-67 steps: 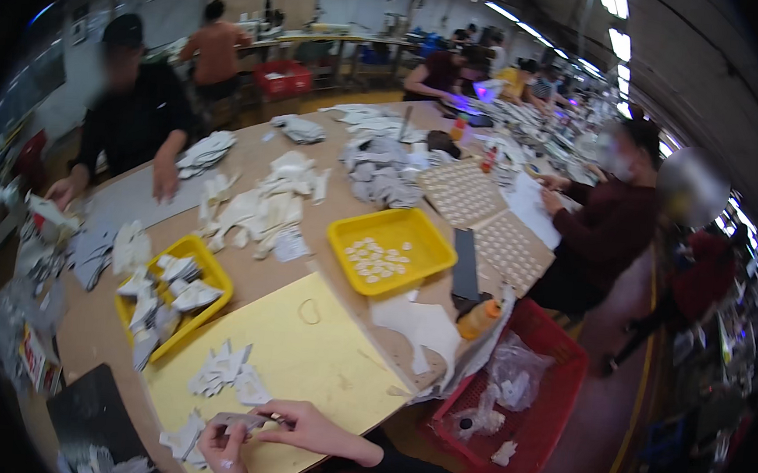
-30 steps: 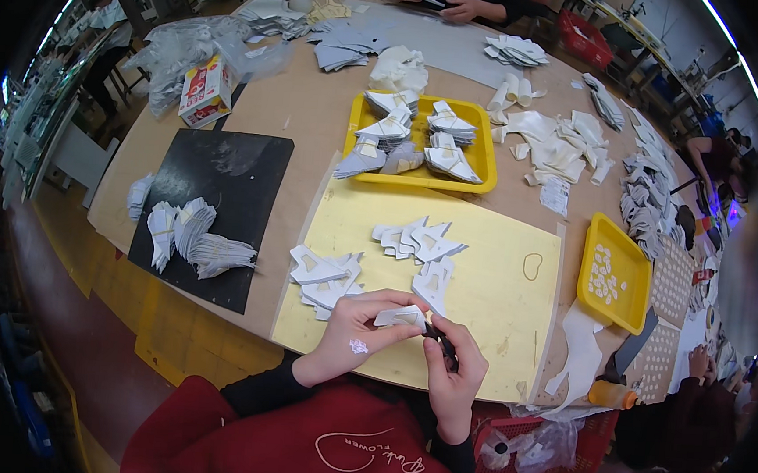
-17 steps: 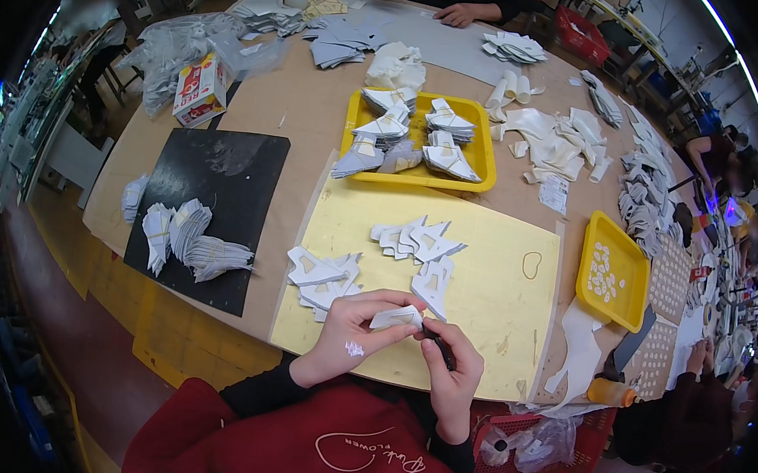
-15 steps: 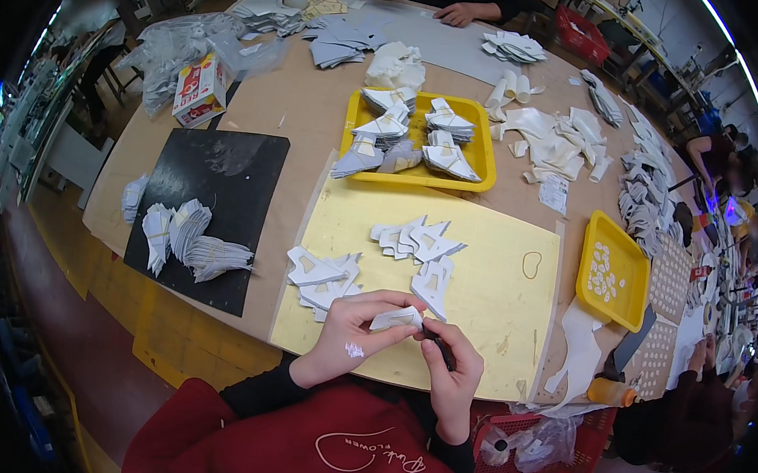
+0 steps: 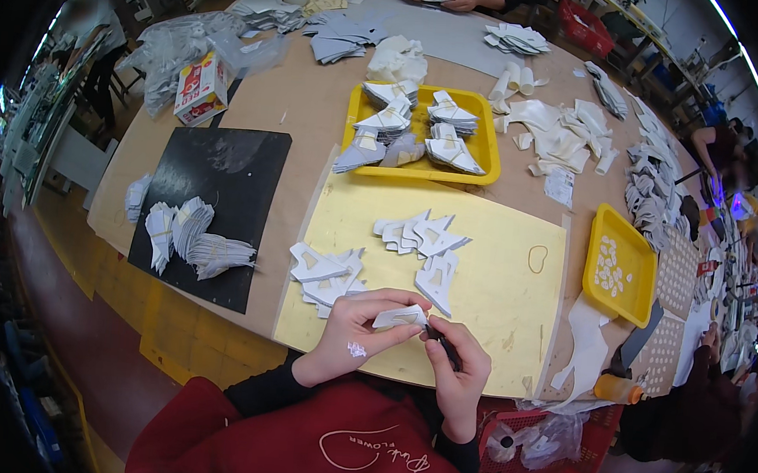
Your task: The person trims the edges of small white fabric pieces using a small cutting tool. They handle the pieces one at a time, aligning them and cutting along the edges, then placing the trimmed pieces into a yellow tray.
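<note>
My left hand (image 5: 357, 327) pinches a small white cut piece (image 5: 401, 318) between thumb and fingers, above the near edge of the yellow board (image 5: 486, 332). Against the piece's right end, my right hand (image 5: 460, 365) grips a slim black tool (image 5: 447, 345); its kind is mostly hidden by my fingers. Just beyond my hands, more white cut pieces with openings lie on the board: an overlapping group (image 5: 328, 272) at the left, another group (image 5: 421, 232) farther off, and one piece (image 5: 437, 280) close to my fingertips.
A yellow tray (image 5: 494, 148) with banded stacks stands beyond the board; a smaller yellow tray (image 5: 600, 287) holds little white pieces at right. Banded bundles (image 5: 193, 234) lie on a black mat (image 5: 235, 160). An orange bottle (image 5: 619, 389) lies near right. A co-worker's hands (image 5: 461, 0) hold a sheet opposite.
My hands keep nearly the same pose on the white piece and black tool. The view has shifted slightly. Across the table, the co-worker's hands have come together around a white sheet.
</note>
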`<state>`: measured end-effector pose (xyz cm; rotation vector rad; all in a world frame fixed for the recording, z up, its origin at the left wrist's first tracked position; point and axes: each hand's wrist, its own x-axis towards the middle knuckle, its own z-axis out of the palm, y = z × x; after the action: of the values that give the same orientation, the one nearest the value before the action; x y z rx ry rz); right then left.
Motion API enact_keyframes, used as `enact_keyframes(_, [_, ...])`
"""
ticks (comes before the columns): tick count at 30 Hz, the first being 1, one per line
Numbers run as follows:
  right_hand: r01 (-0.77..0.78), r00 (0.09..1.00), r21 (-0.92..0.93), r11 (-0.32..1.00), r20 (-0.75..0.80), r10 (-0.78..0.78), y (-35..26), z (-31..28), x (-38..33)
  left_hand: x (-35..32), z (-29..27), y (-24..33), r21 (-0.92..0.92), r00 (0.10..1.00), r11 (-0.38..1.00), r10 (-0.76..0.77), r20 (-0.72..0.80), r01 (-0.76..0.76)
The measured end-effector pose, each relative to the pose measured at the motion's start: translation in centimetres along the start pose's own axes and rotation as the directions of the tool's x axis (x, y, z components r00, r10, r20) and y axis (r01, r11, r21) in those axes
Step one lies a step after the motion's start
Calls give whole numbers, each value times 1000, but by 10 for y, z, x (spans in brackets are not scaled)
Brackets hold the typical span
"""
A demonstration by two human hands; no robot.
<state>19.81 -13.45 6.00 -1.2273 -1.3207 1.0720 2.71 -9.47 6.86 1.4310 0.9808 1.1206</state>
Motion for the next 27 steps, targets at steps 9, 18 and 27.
enact_keyframes(9, [154,988,-132,979,-6,-156,0,4,1,-2,-1,3,-10,998,998,-58,-4,58])
enact_keyframes(18, [-8,1000,94,996,25,5,4,0,-3,-2,-2,4,-11,1000,1000,-25,6,25])
enact_keyframes(27, [104,994,14,994,23,-104,2,1,-1,-4,-2,-1,29,1000,1000,9,9,-9])
